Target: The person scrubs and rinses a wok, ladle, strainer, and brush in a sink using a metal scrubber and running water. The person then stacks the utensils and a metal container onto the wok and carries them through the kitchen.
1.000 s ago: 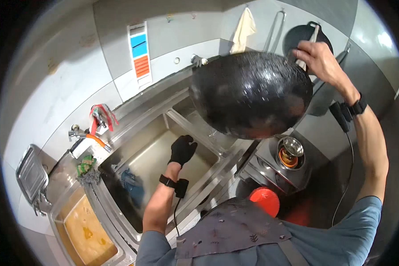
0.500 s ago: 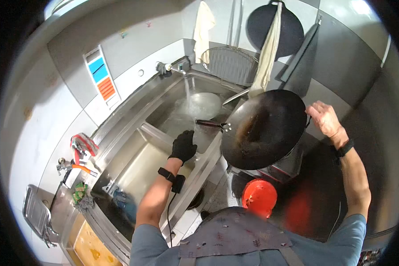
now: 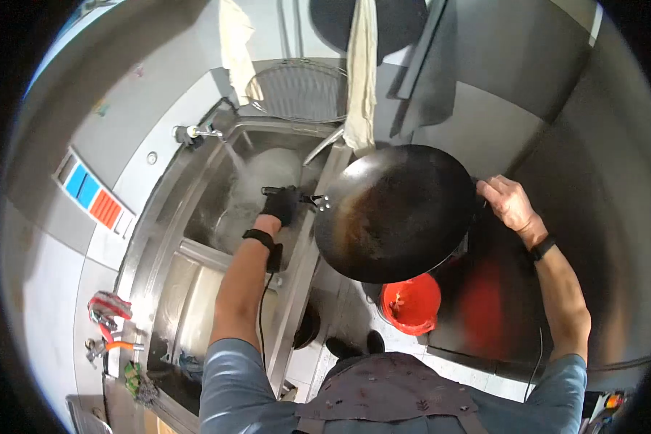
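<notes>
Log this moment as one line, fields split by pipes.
left hand: gloved, gripping wok handle | right hand: bare, gripping opposite side | wok: held up, inside showing | tap: running

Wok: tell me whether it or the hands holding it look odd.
The wok has a brown patch inside, left of centre, standing out against darker surroundings; stain or wear, I can't tell. The left hand is gloved, the right hand bare: mismatched.
</notes>
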Action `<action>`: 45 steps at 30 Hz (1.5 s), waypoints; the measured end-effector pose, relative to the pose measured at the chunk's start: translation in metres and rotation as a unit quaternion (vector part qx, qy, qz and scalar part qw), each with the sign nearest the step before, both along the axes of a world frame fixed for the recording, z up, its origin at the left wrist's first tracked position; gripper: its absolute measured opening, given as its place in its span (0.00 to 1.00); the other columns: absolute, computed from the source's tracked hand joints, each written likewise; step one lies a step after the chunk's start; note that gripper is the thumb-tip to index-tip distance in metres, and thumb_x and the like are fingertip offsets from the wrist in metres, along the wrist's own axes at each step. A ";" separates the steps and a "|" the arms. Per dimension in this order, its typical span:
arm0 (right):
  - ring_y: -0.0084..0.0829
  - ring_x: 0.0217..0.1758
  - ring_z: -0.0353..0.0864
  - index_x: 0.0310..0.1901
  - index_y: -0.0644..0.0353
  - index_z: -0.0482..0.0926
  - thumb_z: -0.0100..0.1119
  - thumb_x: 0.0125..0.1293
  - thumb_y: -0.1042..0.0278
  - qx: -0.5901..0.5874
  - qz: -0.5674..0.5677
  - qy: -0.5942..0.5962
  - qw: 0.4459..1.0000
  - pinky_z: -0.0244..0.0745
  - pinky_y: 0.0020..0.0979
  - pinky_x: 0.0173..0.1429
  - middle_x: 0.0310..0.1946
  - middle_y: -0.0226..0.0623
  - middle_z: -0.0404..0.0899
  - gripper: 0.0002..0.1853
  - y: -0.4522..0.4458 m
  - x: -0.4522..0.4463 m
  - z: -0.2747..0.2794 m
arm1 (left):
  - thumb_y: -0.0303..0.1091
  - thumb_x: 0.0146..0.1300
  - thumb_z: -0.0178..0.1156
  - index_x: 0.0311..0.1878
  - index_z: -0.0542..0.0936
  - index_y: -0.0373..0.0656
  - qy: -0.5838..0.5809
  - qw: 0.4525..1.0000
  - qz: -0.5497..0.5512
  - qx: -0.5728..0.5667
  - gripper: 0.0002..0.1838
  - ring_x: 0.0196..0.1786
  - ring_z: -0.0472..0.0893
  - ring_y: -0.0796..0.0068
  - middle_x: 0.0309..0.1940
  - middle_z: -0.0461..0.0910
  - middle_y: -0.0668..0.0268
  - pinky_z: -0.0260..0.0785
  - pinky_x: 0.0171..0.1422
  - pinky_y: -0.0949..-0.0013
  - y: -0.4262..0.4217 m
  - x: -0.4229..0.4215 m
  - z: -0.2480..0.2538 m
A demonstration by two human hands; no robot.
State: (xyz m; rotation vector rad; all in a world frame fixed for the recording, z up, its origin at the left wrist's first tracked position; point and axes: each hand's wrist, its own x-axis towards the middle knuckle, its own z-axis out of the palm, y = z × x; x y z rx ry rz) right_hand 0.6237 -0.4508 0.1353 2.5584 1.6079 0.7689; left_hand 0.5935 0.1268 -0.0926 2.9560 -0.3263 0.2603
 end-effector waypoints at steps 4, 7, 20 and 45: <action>0.47 0.38 0.81 0.51 0.60 0.78 0.56 0.62 0.73 -0.010 -0.035 0.032 0.999 0.80 0.44 0.41 0.35 0.44 0.76 0.15 -0.012 0.017 -0.019 | 0.37 0.62 0.60 0.49 0.85 0.45 0.088 0.990 0.048 0.094 0.15 0.50 0.86 0.46 0.47 0.87 0.52 0.78 0.56 0.49 0.041 0.029 -0.045; 0.48 0.39 0.83 0.56 0.53 0.77 0.55 0.64 0.70 -0.075 -0.096 0.046 0.991 0.82 0.45 0.43 0.39 0.42 0.77 0.18 -0.011 0.033 -0.018 | 0.41 0.60 0.62 0.42 0.88 0.42 0.191 0.967 0.005 0.170 0.15 0.49 0.87 0.47 0.43 0.87 0.48 0.79 0.54 0.49 0.037 0.004 -0.019; 0.43 0.40 0.89 0.63 0.42 0.76 0.50 0.68 0.66 -0.121 0.075 0.011 0.990 0.86 0.43 0.41 0.43 0.38 0.83 0.22 0.184 0.100 -0.054 | 0.50 0.47 0.78 0.35 0.82 0.38 0.257 0.942 0.215 0.025 0.24 0.35 0.84 0.43 0.29 0.83 0.49 0.74 0.42 0.49 0.087 -0.316 0.122; 0.26 0.31 0.81 0.53 0.69 0.82 0.58 0.75 0.71 0.188 0.034 0.477 0.858 0.79 0.32 0.39 0.32 0.44 0.84 0.11 0.292 -0.019 -0.116 | 0.33 0.59 0.72 0.36 0.78 0.42 0.196 0.662 0.384 -0.613 0.11 0.21 0.74 0.81 0.24 0.77 0.71 0.68 0.25 0.73 -0.115 -0.507 0.042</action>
